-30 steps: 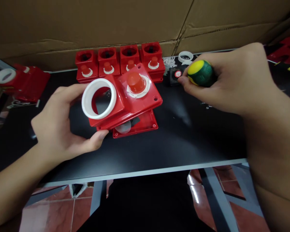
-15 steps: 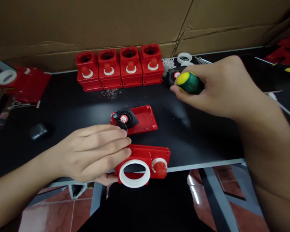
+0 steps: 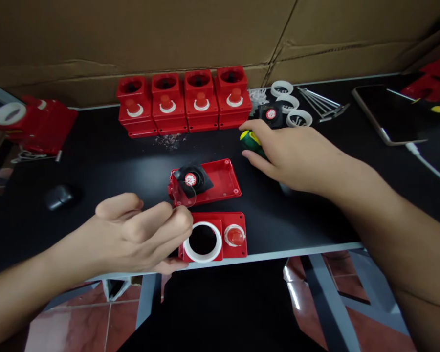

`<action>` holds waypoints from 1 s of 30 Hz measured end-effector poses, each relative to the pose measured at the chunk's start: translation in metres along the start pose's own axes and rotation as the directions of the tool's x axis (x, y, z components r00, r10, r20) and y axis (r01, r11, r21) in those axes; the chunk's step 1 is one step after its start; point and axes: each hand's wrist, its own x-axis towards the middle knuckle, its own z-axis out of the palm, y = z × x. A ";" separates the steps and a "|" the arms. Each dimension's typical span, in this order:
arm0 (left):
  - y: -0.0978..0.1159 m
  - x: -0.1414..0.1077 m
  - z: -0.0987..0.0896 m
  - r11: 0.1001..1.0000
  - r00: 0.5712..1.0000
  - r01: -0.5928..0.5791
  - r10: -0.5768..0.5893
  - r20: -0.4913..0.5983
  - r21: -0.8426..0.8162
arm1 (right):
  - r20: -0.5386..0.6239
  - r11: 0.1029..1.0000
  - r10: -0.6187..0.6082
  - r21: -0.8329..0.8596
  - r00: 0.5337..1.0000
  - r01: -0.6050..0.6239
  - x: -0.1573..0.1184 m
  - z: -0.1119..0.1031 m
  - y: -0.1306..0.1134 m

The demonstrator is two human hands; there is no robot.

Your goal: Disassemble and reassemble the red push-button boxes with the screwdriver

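Head view: half-curled left fingers hold the red housing cover, likely light, stiff, best edge-gripped; right fingers wrap a screwdriver handle.

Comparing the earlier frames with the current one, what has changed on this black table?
The red cover with the white ring came down toward the person, to the table's front edge; the left hand is at its left end, its grip unclear. The right hand moved left, still holding the green-and-yellow handle. The red tray and four red housings stayed put.
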 end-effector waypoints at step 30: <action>-0.021 0.031 0.015 0.969 0.975 -0.004 -0.052 -0.218 -0.248 | -0.782 0.592 -0.588 -0.243 0.206 0.769 -0.005 0.025 -0.030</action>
